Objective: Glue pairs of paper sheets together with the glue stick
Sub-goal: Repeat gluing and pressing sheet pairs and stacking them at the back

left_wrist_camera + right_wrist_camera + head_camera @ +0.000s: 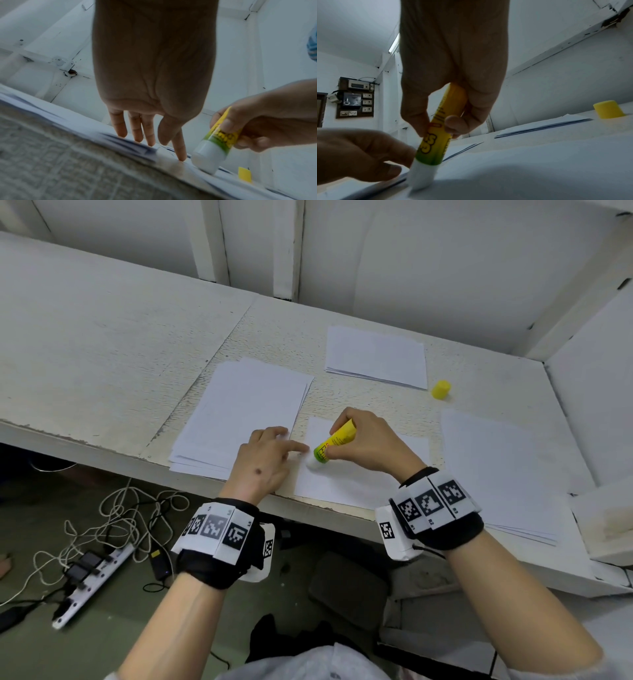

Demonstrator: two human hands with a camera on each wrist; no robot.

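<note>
A white paper sheet [352, 481] lies at the table's front edge. My right hand [363, 443] grips a yellow and green glue stick [334, 441], tilted, with its white tip down on the sheet's left edge. The same glue stick [435, 135] shows in the right wrist view, pinched between thumb and fingers, and the glue stick [217, 146] appears in the left wrist view too. My left hand [270, 457] lies flat with straight fingers. Its index fingertip [181, 157] presses the sheet's edge just left of the tip; the other fingers rest on the left paper stack [239, 412].
The yellow cap [441, 389] stands on the table at the right rear. Another paper stack [376, 356] lies at the back and a third paper stack [503, 470] at the right. White walls enclose the table. Cables and a power strip [92, 580] lie on the floor.
</note>
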